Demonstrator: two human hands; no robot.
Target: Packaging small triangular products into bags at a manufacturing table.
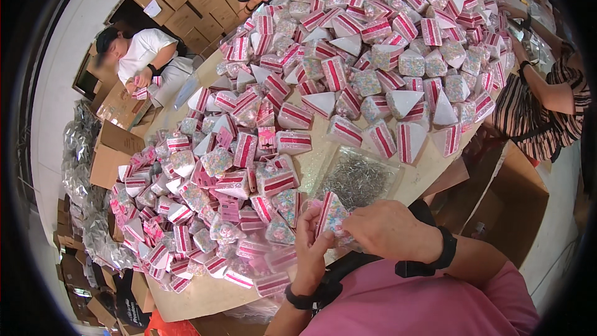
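My left hand [309,247] is closed around a cake-slice toy [331,213], its white side banded with pink and its other face covered in pastel sprinkles. The slice is held up over the table's near edge. My right hand [387,229] is at the slice's right side, its fingertips pinched together against the sprinkled face. What those fingertips hold, if anything, is hidden behind the knuckles. Just beyond my hands lies a clear plastic bag [356,177] full of small thin silvery metal pieces. More cake slices [275,179] lie close to my left hand.
Cake slices [398,56] pile high across the far table, with a second heap at left mixed with pink cards [230,209]. Co-workers sit at the far left, the back and the right. An open carton [507,193] stands right of me; stacked cartons [186,0] line the back.
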